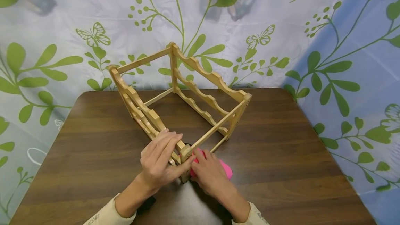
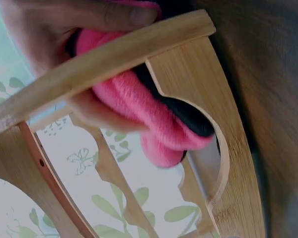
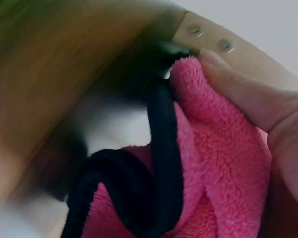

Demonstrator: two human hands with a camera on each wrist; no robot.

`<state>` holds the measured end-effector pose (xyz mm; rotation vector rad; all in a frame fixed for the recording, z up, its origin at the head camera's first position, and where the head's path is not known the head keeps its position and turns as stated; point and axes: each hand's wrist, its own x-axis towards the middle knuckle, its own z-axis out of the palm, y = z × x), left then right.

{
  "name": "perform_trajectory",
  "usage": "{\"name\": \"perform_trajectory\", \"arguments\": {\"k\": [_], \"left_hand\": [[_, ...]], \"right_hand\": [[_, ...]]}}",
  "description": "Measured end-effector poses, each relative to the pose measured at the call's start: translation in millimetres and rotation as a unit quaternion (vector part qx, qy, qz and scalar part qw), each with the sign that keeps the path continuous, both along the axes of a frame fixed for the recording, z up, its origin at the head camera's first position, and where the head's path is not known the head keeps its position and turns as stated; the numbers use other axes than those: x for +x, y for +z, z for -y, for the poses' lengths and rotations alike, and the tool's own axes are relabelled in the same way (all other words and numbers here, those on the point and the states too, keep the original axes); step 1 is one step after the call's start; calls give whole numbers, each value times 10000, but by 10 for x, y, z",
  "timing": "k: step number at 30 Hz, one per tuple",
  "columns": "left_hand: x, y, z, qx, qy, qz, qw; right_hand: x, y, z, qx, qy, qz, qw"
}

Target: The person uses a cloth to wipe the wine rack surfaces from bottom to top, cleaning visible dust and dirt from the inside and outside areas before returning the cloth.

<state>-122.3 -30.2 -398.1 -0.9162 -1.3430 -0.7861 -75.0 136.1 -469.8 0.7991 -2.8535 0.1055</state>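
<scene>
A light wooden rack [image 1: 215, 77] with wavy, scalloped slats stands on the table, one corner toward me. My left hand [image 1: 159, 164] holds that near corner, fingers lying along the top slat and thumb across the corner post. Against the same corner, my right hand [image 1: 208, 173] grips a bunched pink fleecy cloth [image 1: 225, 170] with black edging. In the left wrist view the cloth [image 2: 154, 116] is pressed behind the end frame [image 2: 188, 64], by its round cut-out. Up close in the right wrist view, my thumb [image 3: 248, 94] pinches the cloth [image 3: 228, 148] beside two screw heads.
The dark brown wooden table [image 1: 281, 169] extends on both sides of the rack. Behind it hangs a pale backdrop [image 1: 118, 9] printed with green leaves and butterflies. A small dark item [image 1: 147, 205] shows by my left sleeve, mostly hidden.
</scene>
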Motion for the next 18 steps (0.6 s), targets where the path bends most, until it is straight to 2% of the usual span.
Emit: {"name": "perform_trajectory", "arguments": {"k": [5,10,18], "left_hand": [[-49,-3,11,20,-153,-115,9998],[-73,-6,47,78,-334,-176,9993],[-111,38,147,-2,-745,-131,9971]], "right_hand": [[-119,-45,-202,-34,-180,-343,9992],[-205,-58,-420,-143,-409,-352,9984],[-169,-34,-561,-23,-962,-441,9944]]}}
